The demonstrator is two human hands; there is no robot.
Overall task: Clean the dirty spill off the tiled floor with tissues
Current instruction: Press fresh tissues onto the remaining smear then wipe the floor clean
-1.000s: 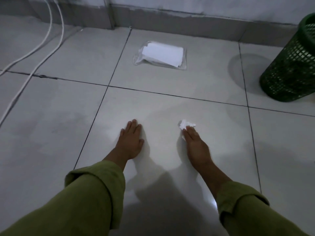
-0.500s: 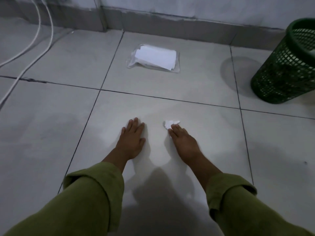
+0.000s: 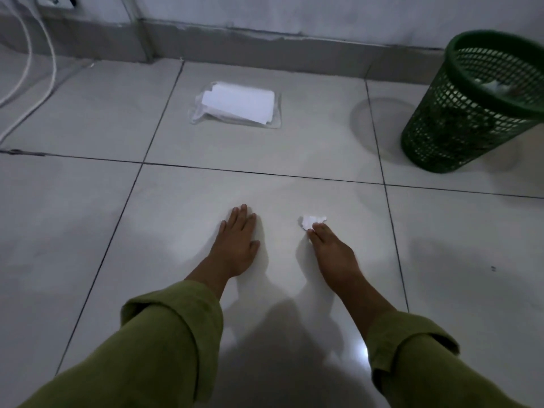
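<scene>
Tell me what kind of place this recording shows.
Likely an indoor room of a home: a pale tiled floor meeting a wall skirting, a green mesh wastebasket, and white cables trailing by the wall.

Exposure: dim, with a cool grey cast throughout; the light source is not in view.
Brightest area: a pale pool on the floor [image 3: 294, 148] around the left hand [image 3: 237, 242] and right hand [image 3: 329, 251], fading to dark corners.
Highlights: the tissue [image 3: 312, 221] and the tissue pack [image 3: 238, 104], far centre, are near white with little surface detail.
Glare: one small bright spot on the glossy tile beside the right sleeve [image 3: 412, 343].
Shadows: a broad, soft-edged dark patch lies between the forearms, near centre. Fainter shadows flank each wrist, and a round soft one lies left of the basket [image 3: 471, 113].
Distortion: wide-angle. The grout lines [image 3: 265, 172] and skirting [image 3: 265, 48] bow, and the basket leans at the right edge.
Sharpness: fair at centre; the basket contents are smeared.
</scene>
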